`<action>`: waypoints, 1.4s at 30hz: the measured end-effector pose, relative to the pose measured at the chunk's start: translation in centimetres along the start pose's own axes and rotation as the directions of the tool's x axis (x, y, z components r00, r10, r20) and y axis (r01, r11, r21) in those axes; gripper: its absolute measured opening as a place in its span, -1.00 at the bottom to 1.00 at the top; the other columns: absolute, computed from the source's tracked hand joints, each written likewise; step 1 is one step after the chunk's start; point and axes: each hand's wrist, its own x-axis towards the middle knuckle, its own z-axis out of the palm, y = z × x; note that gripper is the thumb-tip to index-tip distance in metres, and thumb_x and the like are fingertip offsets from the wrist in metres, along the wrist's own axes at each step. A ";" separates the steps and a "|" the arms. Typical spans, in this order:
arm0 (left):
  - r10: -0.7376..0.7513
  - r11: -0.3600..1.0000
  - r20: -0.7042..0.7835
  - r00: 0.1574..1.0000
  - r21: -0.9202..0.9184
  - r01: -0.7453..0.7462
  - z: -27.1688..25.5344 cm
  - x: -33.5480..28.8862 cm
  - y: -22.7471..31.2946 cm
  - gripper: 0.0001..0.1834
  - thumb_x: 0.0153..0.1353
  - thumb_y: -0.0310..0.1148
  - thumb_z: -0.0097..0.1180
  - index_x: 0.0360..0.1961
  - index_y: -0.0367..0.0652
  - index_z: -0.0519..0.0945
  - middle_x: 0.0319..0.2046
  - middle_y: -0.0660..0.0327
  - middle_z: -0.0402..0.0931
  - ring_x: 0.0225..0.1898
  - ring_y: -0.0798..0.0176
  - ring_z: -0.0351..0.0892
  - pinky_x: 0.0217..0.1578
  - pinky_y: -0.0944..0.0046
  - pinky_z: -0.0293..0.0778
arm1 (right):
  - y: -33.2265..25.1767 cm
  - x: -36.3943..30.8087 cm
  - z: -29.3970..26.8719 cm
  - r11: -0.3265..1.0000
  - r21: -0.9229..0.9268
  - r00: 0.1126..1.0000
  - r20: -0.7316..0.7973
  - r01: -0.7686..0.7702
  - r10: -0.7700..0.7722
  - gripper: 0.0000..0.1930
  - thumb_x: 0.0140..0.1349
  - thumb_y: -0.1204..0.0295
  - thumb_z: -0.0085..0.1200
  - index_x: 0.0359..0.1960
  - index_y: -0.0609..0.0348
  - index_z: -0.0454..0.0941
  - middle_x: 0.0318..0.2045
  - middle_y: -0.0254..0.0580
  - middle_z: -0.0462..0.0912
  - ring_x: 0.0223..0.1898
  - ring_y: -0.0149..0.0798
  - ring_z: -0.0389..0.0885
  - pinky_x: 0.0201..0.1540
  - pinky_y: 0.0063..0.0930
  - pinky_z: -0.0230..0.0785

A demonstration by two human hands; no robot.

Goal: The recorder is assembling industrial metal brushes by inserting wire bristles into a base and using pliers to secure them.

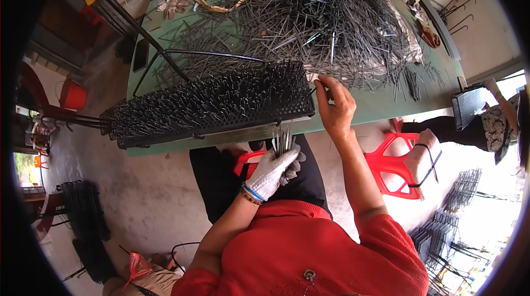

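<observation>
My left hand (274, 170), in a whitish work glove, is closed round a bundle of thin metal strips (283, 140) that point upward below the rack's front edge. A long black perforated rack (221, 122) slants across the near side of the table, densely filled with upright thin dark pieces (210, 97). My bare right hand (335, 102) is at the rack's right end, with thumb and forefinger pinched together. Whatever lies between those fingertips is too small to make out. Behind the rack spreads a big heap of loose thin dark metal strips (331, 20).
The green table (381, 109) carries gloves (174, 4) at its far left. Black rods (149, 36) rise from the rack's left side. A red stool (392, 163) and another person's arm and dark clothing (441, 133) are at right. More black racks (83, 207) stand on the floor.
</observation>
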 end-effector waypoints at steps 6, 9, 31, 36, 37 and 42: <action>-0.042 0.999 -0.001 0.999 -0.006 0.042 -0.4 0.3 -0.4 -0.75 0.27 -0.24 0.13 -0.14 -0.17 0.51 -0.39 0.27 0.58 -0.53 0.49 0.52 -0.61 0.56 0.38 | -0.7 0.5 0.2 0.999 -0.046 0.999 -0.031 0.004 -0.006 -0.82 0.04 0.59 0.24 -0.29 0.15 0.60 -0.58 -0.29 0.58 -0.66 -0.29 0.43 -0.53 -0.42 0.29; 0.007 0.998 0.026 1.000 -0.064 -0.006 -0.3 0.1 -0.6 -0.75 0.27 -0.26 0.13 -0.13 -0.18 0.51 -0.39 0.27 0.58 -0.46 0.46 0.58 -0.55 0.53 0.46 | -0.4 0.9 0.3 0.998 -0.041 0.998 -0.004 0.057 -0.058 -0.84 0.05 0.59 0.24 -0.30 0.18 0.60 -0.53 -0.25 0.61 -0.61 -0.29 0.49 -0.51 -0.44 0.34; -0.016 0.994 0.009 1.000 0.110 0.015 -0.4 0.1 -0.2 -0.78 0.30 -0.22 0.08 -0.15 -0.11 0.55 -0.37 0.32 0.60 -0.59 0.58 0.46 -0.65 0.59 0.30 | -0.4 -0.2 -0.3 0.996 -0.081 0.970 0.241 0.048 -0.027 -0.81 0.09 0.60 0.16 -0.22 0.24 0.59 -0.37 -0.11 0.61 -0.40 -0.02 0.56 -0.32 -0.25 0.39; -0.013 0.999 0.025 1.000 0.038 0.012 -0.6 0.2 -0.3 -0.73 0.27 -0.21 0.12 -0.13 -0.15 0.54 -0.37 0.28 0.59 -0.45 0.48 0.58 -0.53 0.54 0.47 | -0.6 -0.3 -0.1 0.993 -0.099 0.952 0.306 0.060 -0.027 -0.82 0.10 0.59 0.16 -0.22 0.25 0.60 -0.39 -0.10 0.60 -0.41 -0.03 0.56 -0.33 -0.28 0.40; -0.013 0.999 0.024 1.000 0.036 0.012 -0.6 0.2 -0.4 -0.73 0.27 -0.21 0.12 -0.13 -0.15 0.54 -0.37 0.28 0.59 -0.45 0.48 0.58 -0.53 0.54 0.47 | -0.9 -0.3 -0.2 0.994 -0.085 0.961 0.272 0.066 -0.040 -0.82 0.11 0.57 0.17 -0.22 0.25 0.60 -0.40 -0.11 0.59 -0.44 -0.06 0.56 -0.36 -0.30 0.41; 0.092 0.991 0.090 0.992 -0.104 -0.082 -1.1 0.2 -0.5 -0.72 0.35 -0.28 -0.02 -0.03 -0.23 0.49 -0.26 0.17 0.60 -0.31 0.32 0.63 -0.34 0.40 0.57 | -2.7 -0.9 -1.6 0.980 0.033 0.929 0.325 -0.198 0.177 -0.83 0.13 0.48 0.22 -0.24 0.25 0.63 -0.43 -0.21 0.60 -0.54 -0.34 0.50 -0.45 -0.47 0.36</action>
